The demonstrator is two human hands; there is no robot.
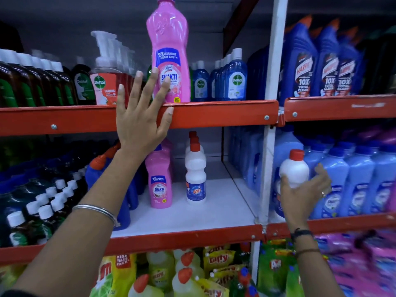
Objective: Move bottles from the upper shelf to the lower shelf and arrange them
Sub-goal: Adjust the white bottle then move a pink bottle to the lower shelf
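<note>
Right now my left hand (140, 125) is spread wide, fingers splayed, holding nothing; its fingertips lie against the lower label of the tall pink plastic cleaner bottle with the blue cap (169, 52), which stands at the very front lip of the upper orange metal shelf (225, 113). My right hand (304, 194) is closed around a small white plastic bottle with a red cap (294, 168), carried upright in front of the pale blue jugs (360, 179) in the neighbouring bay, past the white upright post (269, 146).

On the lower white shelf (214, 209) a shorter pink bottle (159, 185) and a row of white red-capped bottles (195, 174) stand side by side, with bare board to their right.

My worry is the tall pink one: it is top-heavy and at the edge, and a flat, open touch low on its body could tip it forward off the lip before I have a grip. The other risk, I judge, is swinging the white bottle across and clipping the post, or nudging the standing row so it topples backward.
</note>
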